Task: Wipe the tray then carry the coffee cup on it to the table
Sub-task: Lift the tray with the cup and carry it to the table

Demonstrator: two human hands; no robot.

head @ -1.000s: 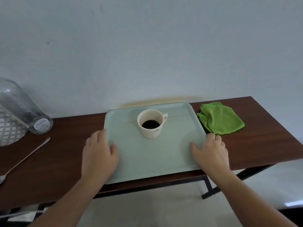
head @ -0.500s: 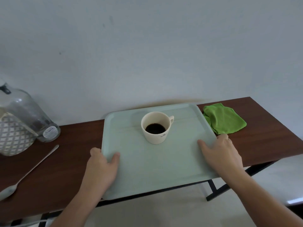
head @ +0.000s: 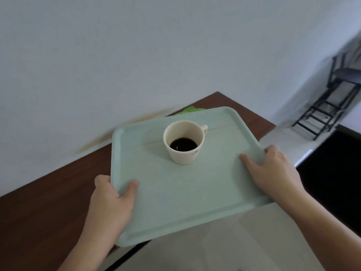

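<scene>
Lighting is soft, diffuse and moderately dim, with no glare. The cup point(head: 184, 141) casts 1 faint shadow to its left on the tray point(head: 175, 192). Motion blur smears the wall stain at center left. Wide-angle distortion tilts and stretches the frame edges, notably the upper right corner.

The small dark mark on the cup point(head: 184, 141) is unreadable.

Pale green tray, cream cup, dark wood

The tray point(head: 175, 192) is a plain pale mint green; the cup point(head: 184, 151) is cream with black coffee point(head: 183, 144) and a small dark mark. The tabletop point(head: 45, 202) is dark reddish-brown, the cloth point(head: 190, 109) bright green, the wall point(head: 117, 55) grey-white.
</scene>
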